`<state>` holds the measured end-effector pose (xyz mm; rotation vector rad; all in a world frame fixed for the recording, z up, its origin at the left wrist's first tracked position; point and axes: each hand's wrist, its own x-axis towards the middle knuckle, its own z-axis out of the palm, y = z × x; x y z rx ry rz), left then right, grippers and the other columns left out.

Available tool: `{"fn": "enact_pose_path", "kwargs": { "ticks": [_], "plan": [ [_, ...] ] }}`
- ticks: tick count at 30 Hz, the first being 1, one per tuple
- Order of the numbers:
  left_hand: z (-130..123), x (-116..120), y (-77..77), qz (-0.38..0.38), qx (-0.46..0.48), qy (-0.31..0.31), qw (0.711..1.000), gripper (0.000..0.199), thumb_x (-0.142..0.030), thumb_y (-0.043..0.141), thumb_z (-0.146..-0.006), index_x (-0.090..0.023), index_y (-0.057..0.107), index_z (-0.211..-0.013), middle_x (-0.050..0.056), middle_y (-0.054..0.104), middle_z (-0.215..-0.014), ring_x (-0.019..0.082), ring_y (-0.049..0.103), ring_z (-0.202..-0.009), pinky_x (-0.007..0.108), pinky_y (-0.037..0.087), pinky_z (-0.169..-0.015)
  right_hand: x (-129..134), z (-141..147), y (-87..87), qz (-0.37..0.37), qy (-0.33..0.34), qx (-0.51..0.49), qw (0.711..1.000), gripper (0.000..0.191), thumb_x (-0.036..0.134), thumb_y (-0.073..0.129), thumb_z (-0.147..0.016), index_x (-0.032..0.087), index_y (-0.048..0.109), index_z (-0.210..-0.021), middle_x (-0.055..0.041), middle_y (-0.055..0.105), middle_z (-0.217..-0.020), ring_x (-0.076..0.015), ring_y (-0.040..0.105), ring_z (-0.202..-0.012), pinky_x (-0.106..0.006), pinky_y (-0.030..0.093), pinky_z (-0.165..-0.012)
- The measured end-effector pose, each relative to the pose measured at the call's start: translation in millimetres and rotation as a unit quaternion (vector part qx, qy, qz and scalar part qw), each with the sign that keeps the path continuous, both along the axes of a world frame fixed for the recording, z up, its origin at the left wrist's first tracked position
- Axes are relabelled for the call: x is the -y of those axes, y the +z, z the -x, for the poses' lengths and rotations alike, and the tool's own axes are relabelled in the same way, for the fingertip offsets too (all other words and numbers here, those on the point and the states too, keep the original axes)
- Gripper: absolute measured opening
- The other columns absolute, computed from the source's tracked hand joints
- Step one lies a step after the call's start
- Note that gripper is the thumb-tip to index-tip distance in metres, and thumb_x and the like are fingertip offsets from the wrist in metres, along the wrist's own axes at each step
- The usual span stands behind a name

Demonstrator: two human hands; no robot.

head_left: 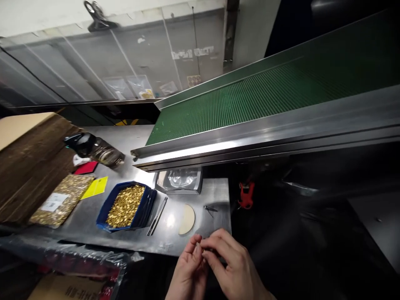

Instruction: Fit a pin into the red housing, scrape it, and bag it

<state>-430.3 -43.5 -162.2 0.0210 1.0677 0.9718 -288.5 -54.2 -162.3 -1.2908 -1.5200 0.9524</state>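
My left hand (189, 268) and my right hand (229, 262) meet at the fingertips just past the front edge of the metal table (203, 225). Both are closed in a pinch around something tiny between them, mostly hidden by the fingers. Beyond the hands lies a pale round disc (187, 219), with a small metal clipper-like tool (210, 208) to its right. Farther left, tweezers (157, 216) rest beside a blue bin (103, 212) holding many small gold pieces (126, 205).
A green conveyor belt (228, 100) with metal rails slopes up to the right. At left stand a bottle (108, 152), a bag of gold pieces (67, 193) and stacked cardboard (34, 162). A grey tray (183, 191) sits under the conveyor; a red tool (246, 195) is right of the table.
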Motion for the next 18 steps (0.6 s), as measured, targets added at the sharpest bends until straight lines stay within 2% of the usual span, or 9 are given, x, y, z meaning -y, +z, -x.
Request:
{"fn": "enact_pose_path", "kwargs": {
  "ticks": [4,6,8,12,15,18],
  "plan": [
    [-6.0,2.8,-3.5,0.001,-0.022,0.0,1.0,0.047,-0.011,0.1,-0.06,-0.016,0.071,-0.097,0.005,0.07,-0.091,0.017,0.07,-0.079,0.023,0.059,-0.075,8.5,2.0,-4.8,-0.083,-0.072,0.08,0.991,0.016,0.015,0.06,-0.098,0.023,0.07,-0.106,-0.0031,0.07,-0.087,-0.0164,0.067,-0.078,-0.028,0.052,-0.072],
    [-11.4,2.5,-1.3,-0.002,-0.04,-0.001,0.999,0.049,-0.016,0.103,-0.057,-0.016,0.072,-0.095,0.005,0.071,-0.09,0.017,0.069,-0.076,0.022,0.059,-0.073,12.0,1.4,-6.0,-0.093,-0.101,0.074,0.988,0.013,0.015,0.06,-0.098,0.022,0.07,-0.102,-0.0032,0.07,-0.086,-0.0168,0.067,-0.077,-0.029,0.052,-0.072],
    [-16.0,0.9,1.6,-0.016,-0.064,-0.005,0.998,0.049,-0.023,0.105,-0.056,-0.016,0.073,-0.093,0.005,0.071,-0.088,0.016,0.068,-0.074,0.021,0.059,-0.071,14.3,-1.1,-6.1,-0.05,-0.119,0.009,0.992,0.011,0.017,0.059,-0.098,0.022,0.069,-0.097,-0.0033,0.07,-0.088,-0.0163,0.068,-0.08,-0.027,0.054,-0.074],
    [-14.6,-3.4,2.8,-0.076,-0.137,-0.041,0.987,0.049,-0.036,0.105,-0.055,-0.015,0.077,-0.089,0.006,0.071,-0.083,0.019,0.068,-0.073,0.023,0.059,-0.068,15.2,-12.4,-3.5,0.12,-0.127,-0.131,0.976,0.014,0.03,0.059,-0.101,0.024,0.072,-0.103,-0.0047,0.075,-0.101,-0.0174,0.073,-0.092,-0.027,0.058,-0.082],
    [-6.0,-3.7,-0.6,-0.156,-0.219,-0.074,0.96,0.041,-0.042,0.102,-0.06,-0.017,0.08,-0.084,0.008,0.073,-0.084,0.021,0.068,-0.076,0.025,0.06,-0.069,11.4,-20.9,2.0,0.226,-0.105,-0.239,0.939,0.021,0.04,0.066,-0.097,0.02,0.073,-0.101,-0.0073,0.077,-0.102,-0.0179,0.075,-0.086,-0.027,0.059,-0.079],
    [0.4,-1.5,-2.7,-0.245,-0.295,-0.103,0.918,0.03,-0.043,0.097,-0.07,-0.019,0.081,-0.08,0.009,0.074,-0.088,0.024,0.07,-0.084,0.025,0.06,-0.074,6.4,-22.8,7.5,0.275,-0.07,-0.357,0.89,0.026,0.042,0.077,-0.089,0.017,0.071,-0.093,-0.0051,0.074,-0.09,-0.0136,0.07,-0.075,-0.025,0.055,-0.073]
  ]
}}
